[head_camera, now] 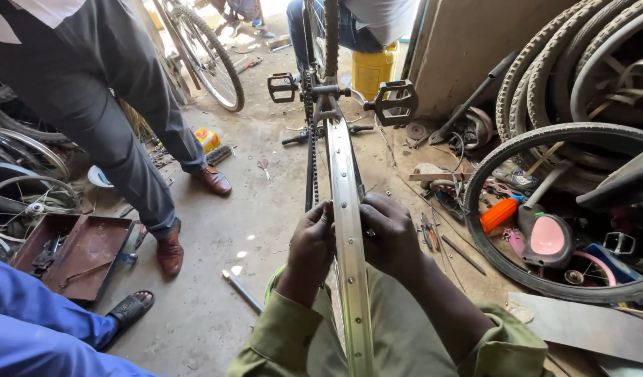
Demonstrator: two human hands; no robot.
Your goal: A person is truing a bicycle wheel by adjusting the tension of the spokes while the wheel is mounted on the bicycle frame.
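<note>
In the lower middle of the frame both hands close on a bare bicycle rim (348, 209), a narrow hoop of bright, smooth aluminium that runs edge-on from the bottom edge up toward the centre. The left hand (311, 244) is curled against the rim's left side with the fingers tucked in at its wall, and the right hand (390, 234) is cupped over the right side, fingers bent as if pinching something small at the rim; whether a nipple or a small tool sits between them cannot be made out. Judging from this hold, the work in hand looks like fitting or truing at the rim, which calls for small, firm finger turns rather than any big reach. Above the rim, in the upper middle, a greasy black chain (311, 167) runs down from the cranks, with two black, toothed block pedals (395, 101) standing out to either side. At the right a black rubber tyre (475, 223) with fine tread leans over a clutter of parts, among them an orange plastic cylinder (499, 213). At the lower left lies a rusty, flat metal tray (91, 255) on the dusty concrete floor (244, 223), near a standing person's brown leather shoes (170, 253).
</note>
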